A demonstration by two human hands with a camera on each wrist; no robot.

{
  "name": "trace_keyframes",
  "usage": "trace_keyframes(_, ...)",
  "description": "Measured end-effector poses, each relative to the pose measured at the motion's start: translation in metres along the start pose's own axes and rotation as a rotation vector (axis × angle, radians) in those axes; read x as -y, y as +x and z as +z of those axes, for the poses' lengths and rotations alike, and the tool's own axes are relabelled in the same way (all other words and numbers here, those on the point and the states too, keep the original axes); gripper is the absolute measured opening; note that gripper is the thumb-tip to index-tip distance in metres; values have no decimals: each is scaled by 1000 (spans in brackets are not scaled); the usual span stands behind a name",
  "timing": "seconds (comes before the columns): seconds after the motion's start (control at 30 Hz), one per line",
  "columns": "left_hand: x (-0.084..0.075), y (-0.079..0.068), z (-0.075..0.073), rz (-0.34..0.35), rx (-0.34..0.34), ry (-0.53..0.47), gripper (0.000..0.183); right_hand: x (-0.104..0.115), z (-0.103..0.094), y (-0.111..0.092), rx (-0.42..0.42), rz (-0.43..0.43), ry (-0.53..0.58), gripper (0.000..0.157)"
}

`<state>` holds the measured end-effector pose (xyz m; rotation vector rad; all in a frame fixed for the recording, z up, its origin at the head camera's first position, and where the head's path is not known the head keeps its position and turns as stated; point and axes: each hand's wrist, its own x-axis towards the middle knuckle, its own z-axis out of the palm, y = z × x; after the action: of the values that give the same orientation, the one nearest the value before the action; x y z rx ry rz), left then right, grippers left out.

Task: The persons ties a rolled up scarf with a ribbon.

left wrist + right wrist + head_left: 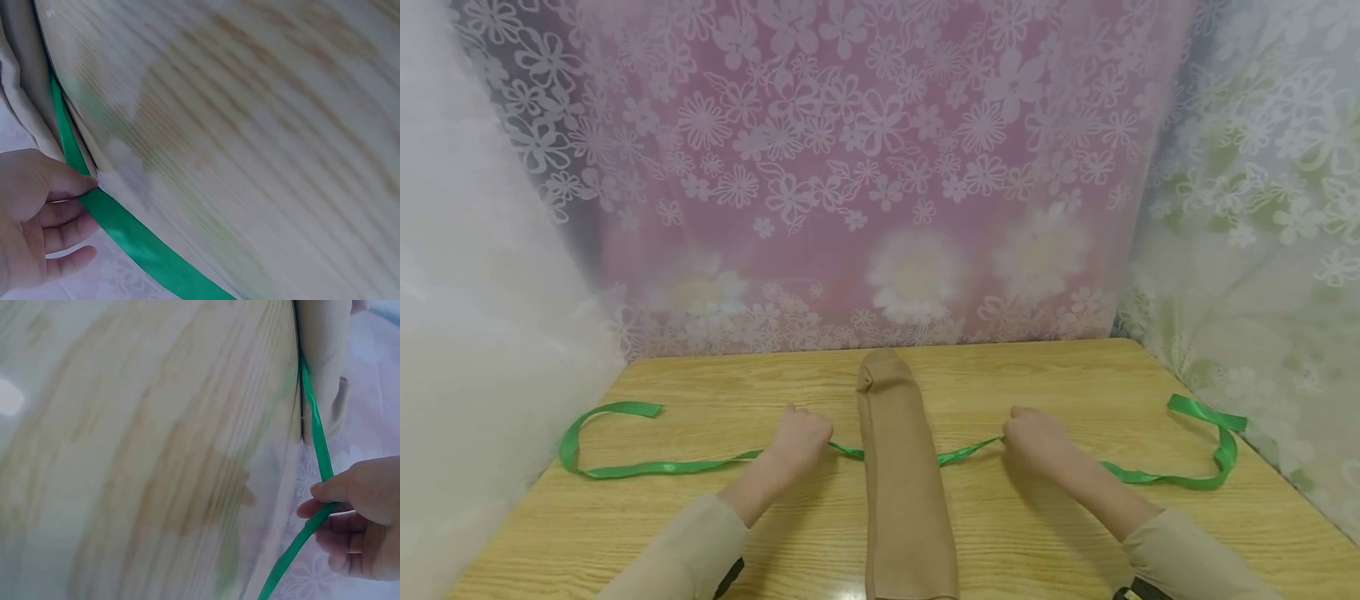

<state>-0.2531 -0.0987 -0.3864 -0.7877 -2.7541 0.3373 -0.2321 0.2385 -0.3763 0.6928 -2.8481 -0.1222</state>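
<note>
A long tan folded cloth (904,475) lies lengthwise down the middle of the wooden table. Beneath it passes a green satin ribbon (662,468), coming out on both sides; the stretch under the cloth is hidden. On the left of the cloth, my left hand (797,437) pinches the ribbon between thumb and fingers, as the left wrist view shows up close. My right hand (1041,442) pinches the ribbon on the other side, thumb (331,486) over forefinger. Between each hand and the cloth the ribbon runs slightly twisted, rising toward the right hand.
The ribbon's loose ends curl on the table (737,533), one near the left edge and one at the right edge. A pink floral curtain (880,167) hangs behind the table, with pale sheeting at both sides. Glossy wood reflects the hands.
</note>
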Motion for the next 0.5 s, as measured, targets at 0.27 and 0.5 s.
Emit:
trace_keyframes(0.27, 15, -7, 6, -58, -26, -65, 20, -7, 3, -6, 27, 46, -28, 23)
trace_keyframes(0.5, 22, -12, 3, -97, -31, -76, 23, -15, 4, -7, 53, 113, 83, 26)
